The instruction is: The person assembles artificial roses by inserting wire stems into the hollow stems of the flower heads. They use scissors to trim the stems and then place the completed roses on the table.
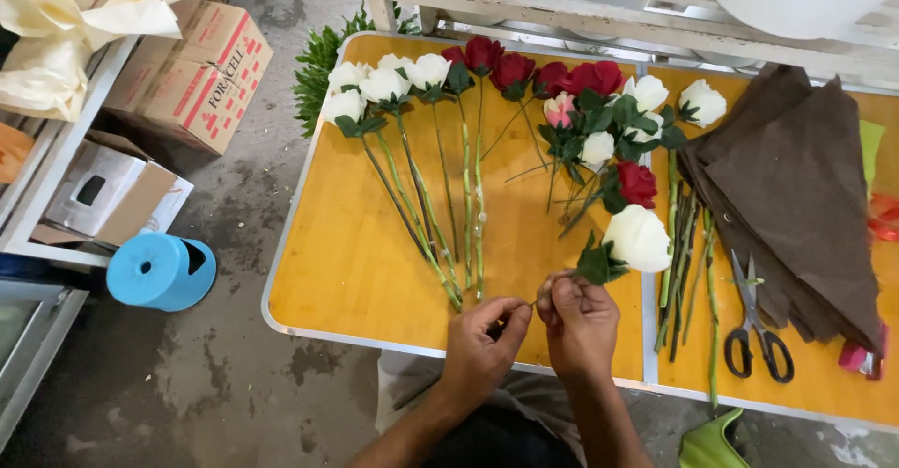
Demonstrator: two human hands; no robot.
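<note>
Both hands (534,332) fingertip-to-fingertip, pinching white rose (639,238) stem above table (346,262)

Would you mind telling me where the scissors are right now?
In the head view, the scissors lie on the right part of the yellow table, at its near edge, partly over the brown paper and just right of loose green stems.

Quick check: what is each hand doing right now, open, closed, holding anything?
Left hand: closed, fingertips pinching a thin stem end.
Right hand: closed, gripping the white rose by its stem.
</note>
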